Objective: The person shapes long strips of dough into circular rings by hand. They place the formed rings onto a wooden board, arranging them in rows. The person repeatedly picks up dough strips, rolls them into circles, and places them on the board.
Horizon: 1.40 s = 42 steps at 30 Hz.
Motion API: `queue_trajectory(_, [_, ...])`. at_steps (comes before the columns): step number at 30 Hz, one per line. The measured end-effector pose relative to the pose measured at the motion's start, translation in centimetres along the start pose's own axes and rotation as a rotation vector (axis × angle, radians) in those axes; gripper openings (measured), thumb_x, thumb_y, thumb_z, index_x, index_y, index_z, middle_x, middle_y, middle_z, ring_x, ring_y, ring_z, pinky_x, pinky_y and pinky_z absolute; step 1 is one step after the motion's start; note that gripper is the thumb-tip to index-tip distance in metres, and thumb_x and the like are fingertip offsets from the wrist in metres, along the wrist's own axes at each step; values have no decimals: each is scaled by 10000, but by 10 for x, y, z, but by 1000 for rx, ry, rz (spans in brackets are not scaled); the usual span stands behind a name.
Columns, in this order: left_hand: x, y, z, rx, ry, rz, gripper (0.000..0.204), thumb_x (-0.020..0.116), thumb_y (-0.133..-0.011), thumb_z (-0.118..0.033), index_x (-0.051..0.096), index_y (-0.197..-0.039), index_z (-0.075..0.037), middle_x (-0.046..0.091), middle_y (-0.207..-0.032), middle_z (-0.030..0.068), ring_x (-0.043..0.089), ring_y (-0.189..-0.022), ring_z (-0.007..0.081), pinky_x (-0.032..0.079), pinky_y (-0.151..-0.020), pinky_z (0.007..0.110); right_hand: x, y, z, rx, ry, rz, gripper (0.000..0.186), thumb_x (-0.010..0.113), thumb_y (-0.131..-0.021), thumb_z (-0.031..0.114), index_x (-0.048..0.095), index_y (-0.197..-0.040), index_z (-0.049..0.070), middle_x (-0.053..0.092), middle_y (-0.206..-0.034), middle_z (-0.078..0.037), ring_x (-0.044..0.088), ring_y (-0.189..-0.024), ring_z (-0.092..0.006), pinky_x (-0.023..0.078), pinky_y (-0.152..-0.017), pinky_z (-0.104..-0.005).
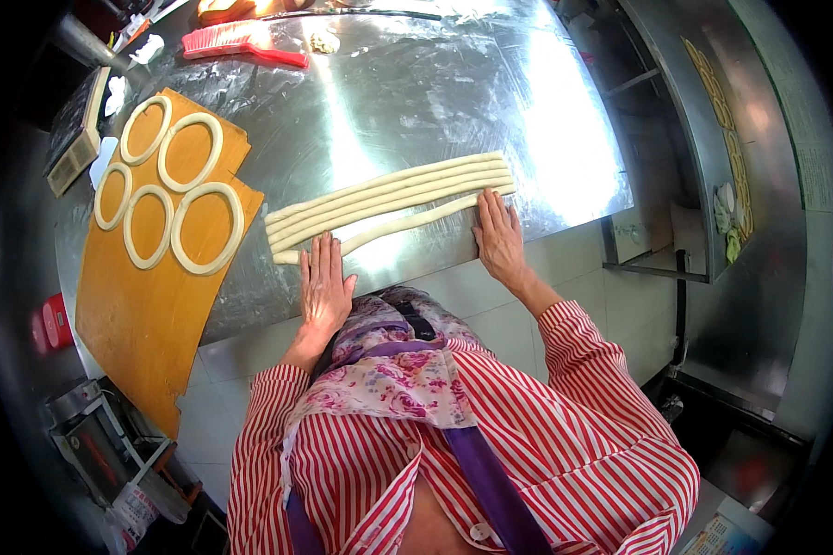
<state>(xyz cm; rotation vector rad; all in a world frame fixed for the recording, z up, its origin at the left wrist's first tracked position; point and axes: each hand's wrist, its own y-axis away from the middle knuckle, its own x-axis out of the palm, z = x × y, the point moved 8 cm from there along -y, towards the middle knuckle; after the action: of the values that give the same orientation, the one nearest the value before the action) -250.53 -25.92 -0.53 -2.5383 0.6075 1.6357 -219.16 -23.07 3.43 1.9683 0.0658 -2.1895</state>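
A long dough rope (407,222) lies nearest me on the metal table (416,102), bowed slightly between my hands. My left hand (326,277) rests flat on its left part, fingers stretched out, with a short end showing beyond them. Near its right end, my right hand (500,236) lies with extended fingers over the dough. Just beyond, several straight dough ropes (389,192) lie side by side, touching one another. To the left, several dough rings (207,228) sit on an orange-brown board (148,324).
A red brush (241,43) lies at the far left of the table, near a small crumbly lump (324,41). A dark box (76,129) stands at the left edge. Metal shelving (657,139) is on the right, beyond the table's edge.
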Motion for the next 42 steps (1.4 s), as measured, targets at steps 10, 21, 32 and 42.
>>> queue_trajectory(10, [-44,-9,35,104,-19,-348,382,726,-784,-179,626,-1106,-1,595,-1042,118,566,-1061,304,389,-1056,492,-26,-48,-30,-273,-3,-68,439,710,-806,50,614,-1234,64,624,-1237,-142,573,-1177,-330,359,-1077,-514])
queue_trajectory(21, [-96,28,58,118,124,-343,229,717,-865,-191,571,-970,-48,516,-917,87,600,-827,242,561,-659,351,-106,-69,21,-266,-154,309,112,609,-887,-29,553,-976,10,567,-977,-212,612,-827,-421,501,-696,-476])
queue_trajectory(32, [-341,190,391,-445,-91,-616,183,656,-930,-215,600,-1020,-66,574,-985,137,649,-796,345,535,-620,449,-156,-226,499,-740,-253,300,100,591,-942,75,529,-1002,23,547,-974,-190,596,-856,-435,492,-689,-518])
queue_trajectory(42, [-378,254,645,-1040,126,-793,381,669,-924,-289,599,-1198,-33,590,-1139,178,652,-934,392,540,-757,500,-11,-387,805,-388,-741,373,212,662,-902,163,646,-939,-46,674,-806,-246,683,-733,-397,534,-669,-451])
